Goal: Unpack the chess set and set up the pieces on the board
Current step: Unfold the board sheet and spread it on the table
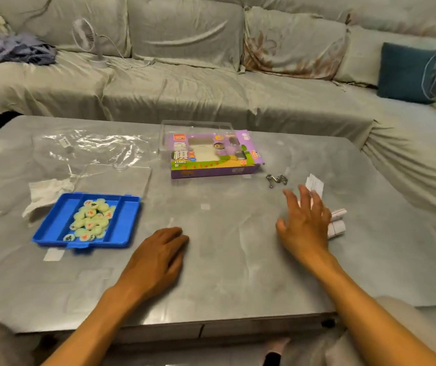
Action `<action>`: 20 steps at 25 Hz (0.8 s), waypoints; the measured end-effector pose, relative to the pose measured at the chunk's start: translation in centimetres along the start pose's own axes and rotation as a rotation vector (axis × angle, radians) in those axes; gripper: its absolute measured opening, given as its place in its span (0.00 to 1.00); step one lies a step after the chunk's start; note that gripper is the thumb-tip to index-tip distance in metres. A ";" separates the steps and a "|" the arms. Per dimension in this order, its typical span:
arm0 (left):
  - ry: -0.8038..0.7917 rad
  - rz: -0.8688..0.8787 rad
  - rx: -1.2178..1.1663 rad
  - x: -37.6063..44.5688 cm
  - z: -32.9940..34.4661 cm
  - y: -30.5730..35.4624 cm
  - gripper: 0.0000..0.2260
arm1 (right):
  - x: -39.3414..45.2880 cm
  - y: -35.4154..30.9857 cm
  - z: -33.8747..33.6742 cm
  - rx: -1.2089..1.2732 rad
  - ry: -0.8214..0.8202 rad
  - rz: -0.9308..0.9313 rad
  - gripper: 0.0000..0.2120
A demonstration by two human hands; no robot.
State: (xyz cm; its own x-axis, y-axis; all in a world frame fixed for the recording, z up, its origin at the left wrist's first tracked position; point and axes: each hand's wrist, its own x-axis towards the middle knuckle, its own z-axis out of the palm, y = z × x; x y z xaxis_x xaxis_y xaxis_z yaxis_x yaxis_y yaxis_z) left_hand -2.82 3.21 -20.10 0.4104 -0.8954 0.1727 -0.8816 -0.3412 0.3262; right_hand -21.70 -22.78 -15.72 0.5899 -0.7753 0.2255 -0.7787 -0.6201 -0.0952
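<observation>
1. A person sits at a grey table (211, 260) with both bare forearms reaching in over its near edge, a covered sofa (185, 83) running along the far side
2. The left hand (156, 257) lies palm down on the tabletop near the middle, fingers loosely curled and holding nothing, just right of the blue tray (129, 223)
3. The right hand (305, 223) hovers with fingers spread and relaxed, grasping nothing; its fingertips reach toward the folded paper board (337, 223), which lies at the table's right side; whether they touch cannot be told
4. The blue tray sits near the left front of the table, its middle compartment heaped with pale round chess pieces (91, 220); the side compartments hold none
5. A clear lid (114, 178) lies flat just behind the tray, a crumpled tissue (45, 192) at the tray's far left corner, and clear plastic wrap (90, 146) further back
6. The purple game box (211, 157) rests toward the far edge, centre, with a small metal puzzle (276, 180) just right of its near corner
7. Bare tabletop stretches between the two hands and from them out to the box
</observation>
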 end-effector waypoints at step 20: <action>-0.009 0.115 -0.128 -1.6 -0.1 3.8 0.15 | -2.4 -1.3 -0.4 0.103 -0.456 -0.087 0.26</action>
State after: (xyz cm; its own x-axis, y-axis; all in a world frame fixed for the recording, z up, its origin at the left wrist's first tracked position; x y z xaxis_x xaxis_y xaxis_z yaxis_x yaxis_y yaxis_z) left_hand -6.76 3.41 -19.03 0.3054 -0.9293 0.2075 -0.8857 -0.1972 0.4203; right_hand -22.20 -20.12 -15.76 0.7039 -0.6787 -0.2094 -0.7102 -0.6761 -0.1962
